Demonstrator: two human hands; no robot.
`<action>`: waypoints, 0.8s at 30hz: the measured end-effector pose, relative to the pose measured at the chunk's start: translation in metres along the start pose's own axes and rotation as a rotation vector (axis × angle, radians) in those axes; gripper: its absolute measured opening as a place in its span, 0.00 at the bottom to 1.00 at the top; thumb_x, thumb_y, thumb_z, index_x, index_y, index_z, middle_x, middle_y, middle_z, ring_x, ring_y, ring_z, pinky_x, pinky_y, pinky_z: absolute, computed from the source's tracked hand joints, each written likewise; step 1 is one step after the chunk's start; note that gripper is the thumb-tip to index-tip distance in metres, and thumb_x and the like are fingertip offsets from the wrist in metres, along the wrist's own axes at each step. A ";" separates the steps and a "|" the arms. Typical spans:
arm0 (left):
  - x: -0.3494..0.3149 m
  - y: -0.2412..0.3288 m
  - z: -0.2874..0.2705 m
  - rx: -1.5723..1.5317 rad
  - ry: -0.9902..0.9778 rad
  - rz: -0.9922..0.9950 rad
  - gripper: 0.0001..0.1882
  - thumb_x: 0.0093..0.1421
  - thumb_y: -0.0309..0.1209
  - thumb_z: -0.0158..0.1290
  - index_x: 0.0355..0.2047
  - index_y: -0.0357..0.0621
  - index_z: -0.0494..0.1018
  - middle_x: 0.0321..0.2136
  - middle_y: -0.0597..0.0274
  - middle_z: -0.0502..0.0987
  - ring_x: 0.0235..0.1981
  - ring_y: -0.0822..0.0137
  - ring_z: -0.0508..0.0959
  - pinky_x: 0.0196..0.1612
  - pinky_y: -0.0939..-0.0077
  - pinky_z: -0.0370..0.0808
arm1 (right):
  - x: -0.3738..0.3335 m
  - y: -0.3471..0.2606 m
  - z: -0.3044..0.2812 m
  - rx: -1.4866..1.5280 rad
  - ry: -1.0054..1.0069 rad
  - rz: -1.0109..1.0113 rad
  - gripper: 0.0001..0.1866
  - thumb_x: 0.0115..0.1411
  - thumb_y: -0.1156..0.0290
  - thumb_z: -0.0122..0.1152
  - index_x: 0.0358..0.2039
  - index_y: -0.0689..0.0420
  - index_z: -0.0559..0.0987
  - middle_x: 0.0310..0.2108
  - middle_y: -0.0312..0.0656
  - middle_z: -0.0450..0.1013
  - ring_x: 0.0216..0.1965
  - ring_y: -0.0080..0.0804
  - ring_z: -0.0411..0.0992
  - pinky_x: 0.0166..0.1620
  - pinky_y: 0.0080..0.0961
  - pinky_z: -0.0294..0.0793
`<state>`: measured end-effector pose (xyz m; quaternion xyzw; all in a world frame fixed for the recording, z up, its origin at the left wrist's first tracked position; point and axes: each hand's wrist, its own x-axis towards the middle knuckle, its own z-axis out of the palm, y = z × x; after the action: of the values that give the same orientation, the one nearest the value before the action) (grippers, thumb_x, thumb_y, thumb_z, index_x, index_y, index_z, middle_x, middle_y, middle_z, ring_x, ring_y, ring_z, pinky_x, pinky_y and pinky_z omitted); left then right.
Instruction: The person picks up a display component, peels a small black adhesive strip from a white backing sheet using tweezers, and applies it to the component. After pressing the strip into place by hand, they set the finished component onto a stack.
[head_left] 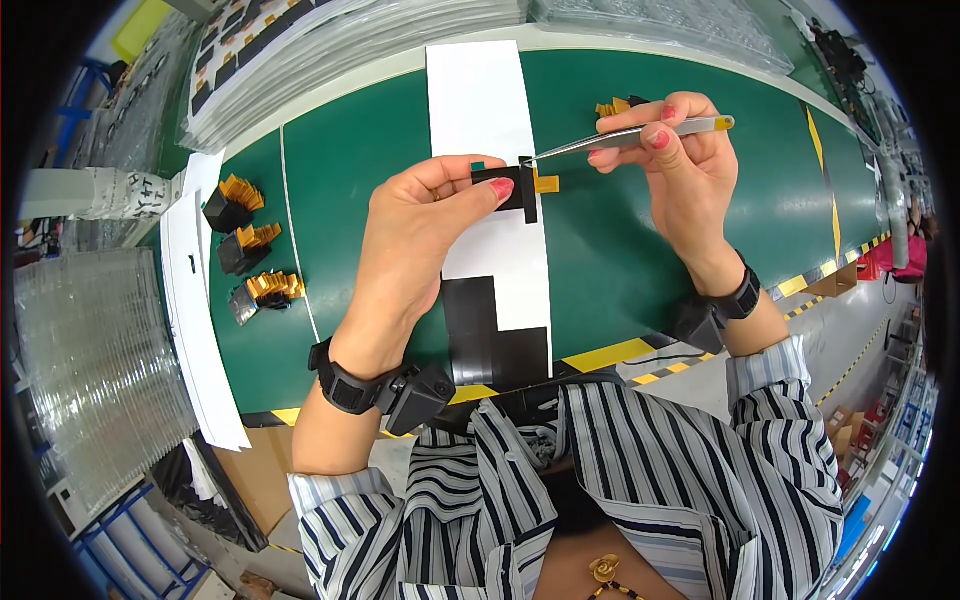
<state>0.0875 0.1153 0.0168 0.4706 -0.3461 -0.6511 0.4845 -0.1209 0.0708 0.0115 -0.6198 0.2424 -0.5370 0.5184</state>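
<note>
Our left hand (420,225) pinches a small black flat part with an orange tab (520,184) above the green desk (620,250), steadying it; our right hand (680,165) grips slim metal tweezers (620,137), tip touching it.

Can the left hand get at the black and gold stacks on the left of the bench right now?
Probably not freely: the left hand is pinching a small black part, though nothing blocks the way to the stacks.

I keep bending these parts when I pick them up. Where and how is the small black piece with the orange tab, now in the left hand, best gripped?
Probably by its flat black body, pinched from the left as the left hand does. That leaves the thin orange tab on its right end free, where the tweezers in the right hand come in.
</note>
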 end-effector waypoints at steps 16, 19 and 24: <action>0.001 -0.014 0.009 -0.443 -0.105 -0.022 0.05 0.52 0.19 0.49 0.26 0.41 0.65 0.28 0.60 0.72 0.31 0.70 0.74 0.44 0.66 0.73 | -0.019 -0.003 0.038 -0.574 0.018 -0.007 0.06 0.54 0.79 0.52 0.33 0.63 0.74 0.27 0.34 0.65 0.19 0.12 0.58 0.20 0.11 0.52; 0.000 -0.017 0.010 -0.435 -0.132 -0.011 0.05 0.52 0.18 0.48 0.26 0.41 0.65 0.27 0.61 0.72 0.32 0.70 0.74 0.45 0.66 0.72 | -0.019 -0.002 0.040 -0.555 0.060 -0.024 0.06 0.52 0.80 0.55 0.32 0.63 0.75 0.26 0.33 0.66 0.18 0.10 0.56 0.19 0.10 0.52; -0.001 -0.015 0.013 -0.391 -0.131 -0.004 0.05 0.53 0.18 0.48 0.26 0.41 0.64 0.25 0.62 0.72 0.32 0.71 0.74 0.45 0.66 0.73 | -0.019 -0.002 0.039 -0.572 0.070 -0.010 0.05 0.51 0.79 0.56 0.31 0.64 0.75 0.24 0.33 0.66 0.18 0.11 0.57 0.19 0.11 0.52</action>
<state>0.0706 0.1203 0.0072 0.3249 -0.2430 -0.7360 0.5419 -0.0913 0.1029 0.0104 -0.7230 0.3987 -0.4706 0.3113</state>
